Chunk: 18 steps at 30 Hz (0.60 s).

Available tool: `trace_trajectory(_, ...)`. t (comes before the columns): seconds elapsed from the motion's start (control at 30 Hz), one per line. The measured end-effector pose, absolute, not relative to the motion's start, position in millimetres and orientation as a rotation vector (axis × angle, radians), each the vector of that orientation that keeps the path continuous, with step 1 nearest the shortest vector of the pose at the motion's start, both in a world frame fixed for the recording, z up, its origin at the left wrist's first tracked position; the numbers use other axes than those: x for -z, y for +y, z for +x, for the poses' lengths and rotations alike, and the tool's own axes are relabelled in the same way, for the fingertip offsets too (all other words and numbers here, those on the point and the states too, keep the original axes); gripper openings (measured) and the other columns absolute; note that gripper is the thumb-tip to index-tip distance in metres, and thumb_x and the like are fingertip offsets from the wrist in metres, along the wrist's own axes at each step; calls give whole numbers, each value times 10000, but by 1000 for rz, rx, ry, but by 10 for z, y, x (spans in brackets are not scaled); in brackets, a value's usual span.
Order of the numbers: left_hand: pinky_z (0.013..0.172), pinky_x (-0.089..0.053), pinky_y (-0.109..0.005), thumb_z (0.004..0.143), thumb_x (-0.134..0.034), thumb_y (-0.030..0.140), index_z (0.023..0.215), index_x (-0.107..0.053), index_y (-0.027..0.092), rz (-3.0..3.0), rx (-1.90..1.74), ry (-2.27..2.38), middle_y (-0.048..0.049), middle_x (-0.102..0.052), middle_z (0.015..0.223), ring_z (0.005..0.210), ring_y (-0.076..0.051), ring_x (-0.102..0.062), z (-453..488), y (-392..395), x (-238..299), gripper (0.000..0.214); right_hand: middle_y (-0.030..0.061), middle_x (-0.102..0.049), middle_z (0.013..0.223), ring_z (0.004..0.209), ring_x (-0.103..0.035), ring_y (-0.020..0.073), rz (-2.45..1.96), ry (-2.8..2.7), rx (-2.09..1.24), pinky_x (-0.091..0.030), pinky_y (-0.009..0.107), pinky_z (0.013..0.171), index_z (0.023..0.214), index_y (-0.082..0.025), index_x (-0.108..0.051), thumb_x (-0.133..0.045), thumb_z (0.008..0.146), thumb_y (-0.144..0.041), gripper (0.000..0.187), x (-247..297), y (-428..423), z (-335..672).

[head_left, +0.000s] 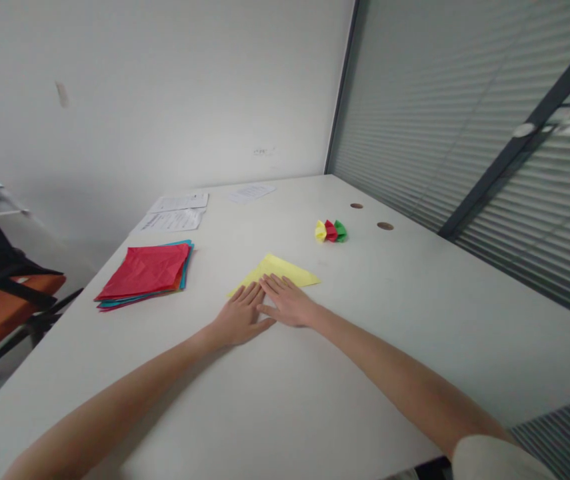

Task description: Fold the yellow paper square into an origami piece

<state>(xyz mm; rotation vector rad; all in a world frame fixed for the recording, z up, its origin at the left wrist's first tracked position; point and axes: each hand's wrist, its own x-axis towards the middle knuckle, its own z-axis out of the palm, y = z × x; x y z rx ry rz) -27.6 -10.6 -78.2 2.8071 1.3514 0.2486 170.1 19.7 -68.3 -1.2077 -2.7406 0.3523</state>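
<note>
A yellow sheet of paper (275, 264), folded into a triangle, lies on the white table (265, 413) with its peak pointing away from me. My left hand (243, 313) rests flat with stretched fingers on the left part of its near edge. Beside it, my right hand (289, 301) lies flat too, its fingers spread over the middle of that edge. The two hands touch or overlap slightly at the fingertips and thumbs. They cover much of the triangle's near edge.
To the left lies a stack of coloured sheets, red on top (145, 270). Small folded yellow, red and green papers (331, 231) sit at the back right, near two round table holes (385, 226). Printed pages (175, 219) lie at the far left. An orange chair (9, 300) stands beside the table.
</note>
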Motion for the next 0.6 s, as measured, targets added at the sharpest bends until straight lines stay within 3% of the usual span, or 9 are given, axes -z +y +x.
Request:
trace_trajectory(0.23,1184,-210,-415,924,-281,639,1517,-188,139,2775,-228,1425,-145,-232,1559,1455,-236,-199,-654,-247,787,782,125,-173,1580,1461,-167,277,-1467,-2674,-268,-140,477,1191,1531,-131,-157,-150,880,-728,884,733,236,2372)
trace_trajectory(0.4,1190,-176,-445,941,-265,610,1518,-193,146,2759,-199,1505,-133,-247,1556,1451,-236,-218,-789,-332,771,743,128,-151,1584,1468,-119,297,-1613,-2683,-255,-110,518,1186,1526,-108,-173,-145,877,-727,896,689,244,2756)
trace_trajectory(0.6,1191,-178,-451,946,-269,595,1511,-217,132,2778,-222,1522,-135,-256,1555,1450,-232,-228,-765,-353,756,733,185,-123,1583,1471,-64,320,-1518,-2535,-70,-78,532,1180,1512,-32,-183,-95,885,-712,929,431,306,2222)
